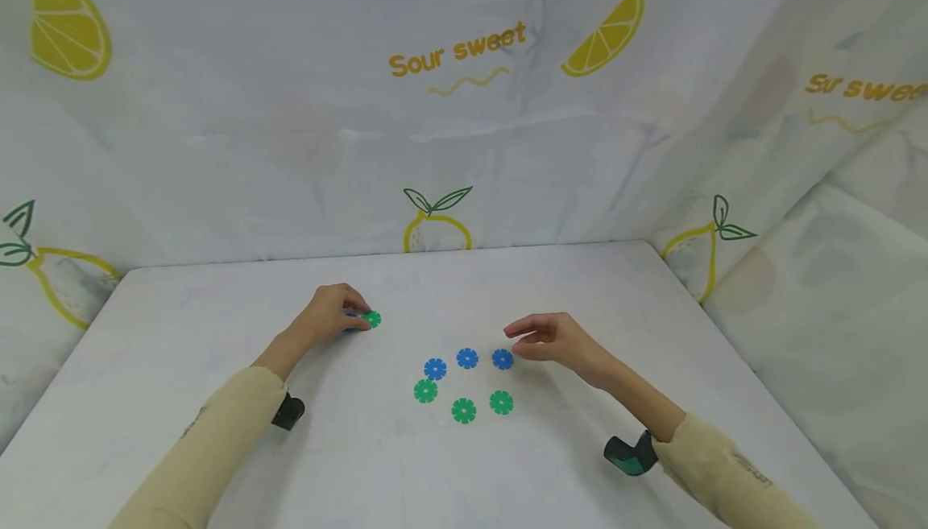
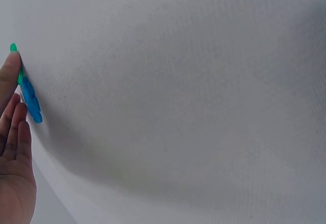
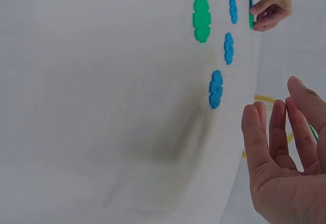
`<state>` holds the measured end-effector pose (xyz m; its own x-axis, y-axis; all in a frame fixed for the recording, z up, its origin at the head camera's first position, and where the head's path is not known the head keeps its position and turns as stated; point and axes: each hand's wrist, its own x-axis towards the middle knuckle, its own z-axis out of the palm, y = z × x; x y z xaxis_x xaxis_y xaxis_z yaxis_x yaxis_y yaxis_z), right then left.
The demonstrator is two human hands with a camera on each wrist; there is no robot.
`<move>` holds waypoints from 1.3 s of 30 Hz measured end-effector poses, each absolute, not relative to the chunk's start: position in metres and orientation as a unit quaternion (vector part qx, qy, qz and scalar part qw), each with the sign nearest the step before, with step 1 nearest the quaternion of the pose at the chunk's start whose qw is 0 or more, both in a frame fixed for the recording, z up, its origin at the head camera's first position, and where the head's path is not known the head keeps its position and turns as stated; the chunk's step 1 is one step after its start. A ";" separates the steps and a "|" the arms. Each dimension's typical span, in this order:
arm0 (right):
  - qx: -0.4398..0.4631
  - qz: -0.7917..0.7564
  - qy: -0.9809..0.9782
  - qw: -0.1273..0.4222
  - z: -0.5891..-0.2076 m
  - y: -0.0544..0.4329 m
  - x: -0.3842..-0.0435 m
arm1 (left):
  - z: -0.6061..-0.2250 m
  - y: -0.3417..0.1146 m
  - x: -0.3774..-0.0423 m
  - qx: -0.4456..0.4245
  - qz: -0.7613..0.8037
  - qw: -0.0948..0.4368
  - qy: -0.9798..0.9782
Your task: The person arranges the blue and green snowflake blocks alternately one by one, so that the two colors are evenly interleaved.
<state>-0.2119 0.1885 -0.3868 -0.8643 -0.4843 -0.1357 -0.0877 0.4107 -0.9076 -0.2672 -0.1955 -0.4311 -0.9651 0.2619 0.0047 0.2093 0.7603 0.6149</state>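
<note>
My left hand (image 1: 335, 313) is at the far left part of the table, thumb and fingertips pinching a green notched plastic disc (image 1: 373, 319). Beside that disc a blue notched disc (image 2: 31, 101) overlaps it in the left wrist view; the fingers mostly hide it in the head view. My right hand (image 1: 557, 344) holds nothing, its fingers loosely bent above the table. Nearest to it lies a blue disc (image 1: 503, 359), the rightmost of three blue ones with another blue disc (image 1: 467, 358) and a third blue disc (image 1: 435, 369).
In front of the blue row lie a left green disc (image 1: 425, 390), a middle green disc (image 1: 464, 411) and a right green disc (image 1: 501, 402). The white table (image 1: 377, 473) meets a lemon-printed curtain (image 1: 304, 150) at the back and right.
</note>
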 end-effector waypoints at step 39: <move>-0.330 -0.374 0.834 0.234 -0.422 0.200 -0.264 | -0.432 -0.199 -0.271 0.102 0.333 0.065 0.935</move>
<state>-0.2638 0.2000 -0.4219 -0.6723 -0.7262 -0.1434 -0.3758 0.5018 -0.7791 -0.2713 -0.1987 -0.4318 -0.9707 0.2343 -0.0533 0.1478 0.7570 0.6364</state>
